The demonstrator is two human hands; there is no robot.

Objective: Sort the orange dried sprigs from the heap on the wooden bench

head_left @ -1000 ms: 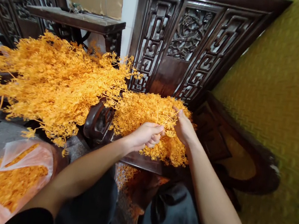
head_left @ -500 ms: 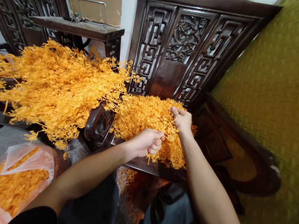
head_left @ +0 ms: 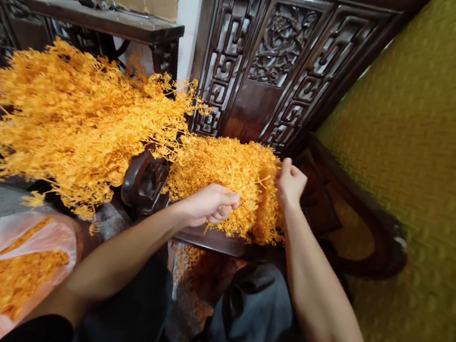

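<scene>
- Left hand [head_left: 217,203]: clenched over the front part of the seat, apparently on the stem of a thin, branching, orange-yellow sprig [head_left: 255,184]; the exact grip was hidden by the fingers.
- Right hand [head_left: 291,181]: fingers curled toward the thumb, at the heap's right side toward the seat's back right corner. Whether it gripped anything could not be told.
- Location of material: a dense, feathery, orange-yellow heap of sprigs [head_left: 212,160] covered most of the dark, polished wooden seat [head_left: 238,245], reaching close to its front edge.
- Risk, spillage: pieces could have dropped over the front edge, the likely cause being the heap's closeness to that edge and the glossy surface. Small orange bits [head_left: 186,261] lay on the floor beneath.
- Risk, snagging: the held sprig's fine branches lay against the heap; a hard pull could have dragged out neighbours or snapped tips.
- Risk, mixing: a large, loose, orange-yellow bunch [head_left: 78,108] overhung the carved dark-wood armrest [head_left: 134,183] at the seat's left edge and met the heap. A knock by the left arm could have tangled the two.
</scene>
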